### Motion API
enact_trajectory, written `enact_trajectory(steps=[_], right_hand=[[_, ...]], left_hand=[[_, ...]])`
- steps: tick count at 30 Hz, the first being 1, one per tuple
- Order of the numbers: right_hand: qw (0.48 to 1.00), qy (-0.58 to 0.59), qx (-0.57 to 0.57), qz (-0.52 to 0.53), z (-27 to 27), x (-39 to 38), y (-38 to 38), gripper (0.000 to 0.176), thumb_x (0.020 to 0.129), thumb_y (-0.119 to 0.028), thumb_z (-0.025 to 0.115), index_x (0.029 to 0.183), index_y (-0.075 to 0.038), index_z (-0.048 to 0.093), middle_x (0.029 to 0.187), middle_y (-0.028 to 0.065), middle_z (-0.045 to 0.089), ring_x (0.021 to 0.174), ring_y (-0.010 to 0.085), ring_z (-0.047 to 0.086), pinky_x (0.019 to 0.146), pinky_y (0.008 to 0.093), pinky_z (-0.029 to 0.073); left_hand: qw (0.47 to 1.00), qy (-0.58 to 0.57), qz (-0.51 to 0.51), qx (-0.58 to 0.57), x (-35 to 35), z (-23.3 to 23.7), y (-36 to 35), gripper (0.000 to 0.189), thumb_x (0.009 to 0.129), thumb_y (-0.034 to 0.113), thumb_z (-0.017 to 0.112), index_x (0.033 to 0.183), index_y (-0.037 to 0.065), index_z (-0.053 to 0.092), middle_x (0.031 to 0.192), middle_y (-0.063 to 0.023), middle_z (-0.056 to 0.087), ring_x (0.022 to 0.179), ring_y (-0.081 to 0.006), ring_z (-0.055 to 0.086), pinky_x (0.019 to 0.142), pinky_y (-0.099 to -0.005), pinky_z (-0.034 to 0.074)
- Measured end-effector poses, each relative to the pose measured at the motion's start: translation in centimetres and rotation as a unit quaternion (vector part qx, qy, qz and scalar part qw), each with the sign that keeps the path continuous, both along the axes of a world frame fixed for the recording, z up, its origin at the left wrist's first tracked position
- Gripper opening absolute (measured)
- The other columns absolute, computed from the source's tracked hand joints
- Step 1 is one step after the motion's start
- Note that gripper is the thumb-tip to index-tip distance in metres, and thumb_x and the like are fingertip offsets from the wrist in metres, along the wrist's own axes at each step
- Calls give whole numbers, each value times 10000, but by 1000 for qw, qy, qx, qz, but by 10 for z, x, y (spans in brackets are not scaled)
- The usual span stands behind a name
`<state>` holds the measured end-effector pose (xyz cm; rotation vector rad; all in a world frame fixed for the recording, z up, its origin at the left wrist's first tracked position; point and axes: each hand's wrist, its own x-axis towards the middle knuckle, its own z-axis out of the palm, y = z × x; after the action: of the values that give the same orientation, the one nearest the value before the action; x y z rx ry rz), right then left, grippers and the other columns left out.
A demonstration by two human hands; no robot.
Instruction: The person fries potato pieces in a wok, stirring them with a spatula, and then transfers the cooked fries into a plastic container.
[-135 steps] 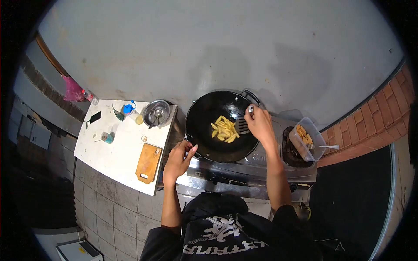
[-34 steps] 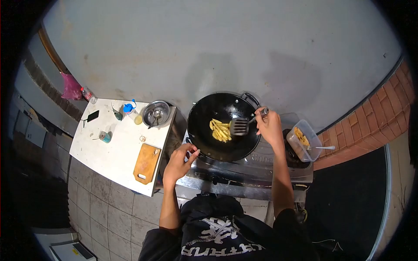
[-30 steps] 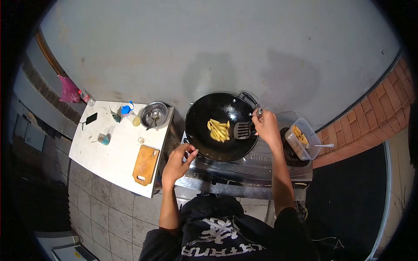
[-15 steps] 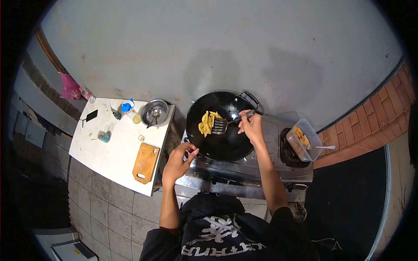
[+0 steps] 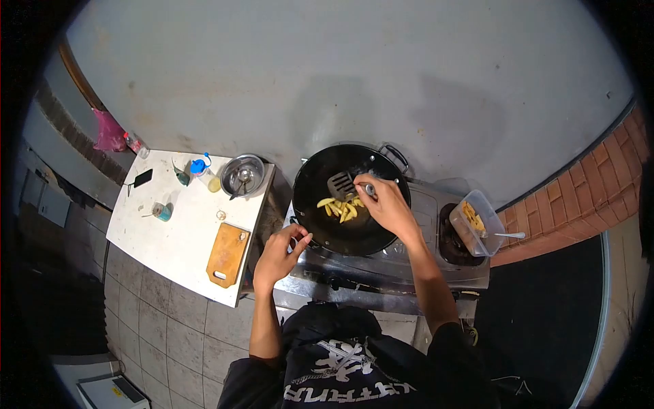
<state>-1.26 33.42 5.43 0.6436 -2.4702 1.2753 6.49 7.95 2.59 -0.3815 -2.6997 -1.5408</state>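
A black wok (image 5: pixel 347 235) sits on the stove, with yellow strips of food (image 5: pixel 343 208), which look like cut potato, gathered near its middle. My right hand (image 5: pixel 388 208) is closed around the handle of a slotted spatula (image 5: pixel 340 185). The spatula's head is inside the wok, just above and behind the strips. At the wok's near left rim, my left hand (image 5: pixel 279 255) has its fingers curled round the side handle, which they mostly hide.
Right of the wok, a clear plastic container (image 5: pixel 485 218) holds more yellow pieces and a spoon. On the white table (image 5: pixel 163 238) at left are a cutting board (image 5: pixel 228 255), a metal bowl (image 5: pixel 242 176), a blue-lidded bottle (image 5: pixel 204 174) and a phone (image 5: pixel 143 178).
My right hand has swung the spatula, its head now farther back in the wok. The strips have shifted right and spread into a looser pile. My left hand stays at the rim.
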Motion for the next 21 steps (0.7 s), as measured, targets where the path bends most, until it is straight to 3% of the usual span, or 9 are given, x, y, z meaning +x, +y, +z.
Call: enact_trajectory(steps=[5, 8, 15, 19, 21], right_hand=[[992, -76, -50, -87, 2, -11, 12, 135, 946, -85, 625, 1005, 37, 638, 668, 178, 619, 580, 185, 654, 538, 346, 496], [963, -135, -198, -122, -13, -14, 11, 164, 962, -99, 600, 925, 56, 639, 630, 62, 614, 494, 114, 603, 404, 280, 510], [964, -187, -161, -104, -32, -2, 26, 144, 948, -82, 591, 916, 51, 632, 617, 57, 598, 504, 116, 607, 425, 289, 521], [965, -142, -148, -163, 3, 14, 38, 142, 926, -84, 601, 907, 52, 637, 608, 45, 588, 517, 111, 604, 434, 285, 528], [966, -145, -103, -188, 20, 16, 46, 149, 918, -85, 599, 886, 57, 629, 604, 83, 602, 510, 142, 619, 443, 305, 531]], left_hand=[[1000, 8, -5, -5, 0, -2, -3, 213, 944, 174, 674, 979, -33, 635, 850, -173, 682, 740, -289, 661, 677, -362, 505], [1000, -6, -13, -4, -1, -1, -2, 209, 942, 168, 675, 985, -32, 636, 857, -171, 684, 747, -287, 661, 686, -362, 506], [1000, -15, -16, 1, -3, 4, 2, 206, 940, 164, 676, 987, -32, 634, 860, -168, 682, 744, -282, 653, 692, -359, 505], [1000, -18, -19, -1, -5, 2, 1, 211, 942, 171, 675, 987, -31, 633, 863, -168, 680, 739, -277, 648, 687, -359, 503], [1000, -18, -21, -3, -5, 0, 0, 213, 943, 173, 675, 987, -31, 632, 865, -170, 679, 737, -275, 647, 686, -359, 503]])
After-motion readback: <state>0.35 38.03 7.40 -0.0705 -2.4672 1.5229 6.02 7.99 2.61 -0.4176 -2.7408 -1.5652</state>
